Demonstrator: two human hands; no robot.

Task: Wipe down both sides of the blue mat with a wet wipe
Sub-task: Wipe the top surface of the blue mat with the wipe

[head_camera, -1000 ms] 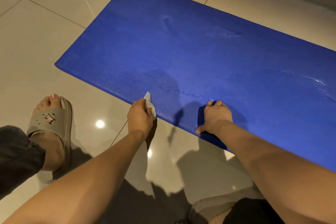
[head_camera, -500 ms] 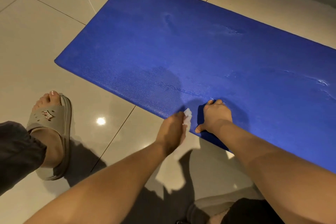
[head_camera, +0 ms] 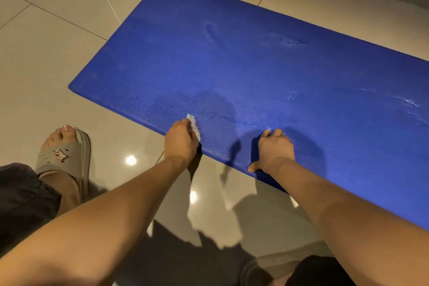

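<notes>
Now, from the head view, the blue mat [head_camera: 255, 65] lies flat on the tiled floor [head_camera: 58, 65] and runs out of frame to the right, with damp streaks on its upper face. The left hand [head_camera: 181, 144] grips a white wet wipe [head_camera: 193, 126], fingers curled round it, pressing it onto the mat just inside the near edge. The right hand [head_camera: 275, 150] holds that same edge further right, fingers bent on top, thumb at the rim. A slipper [head_camera: 62, 158] stands on the floor at left.
</notes>
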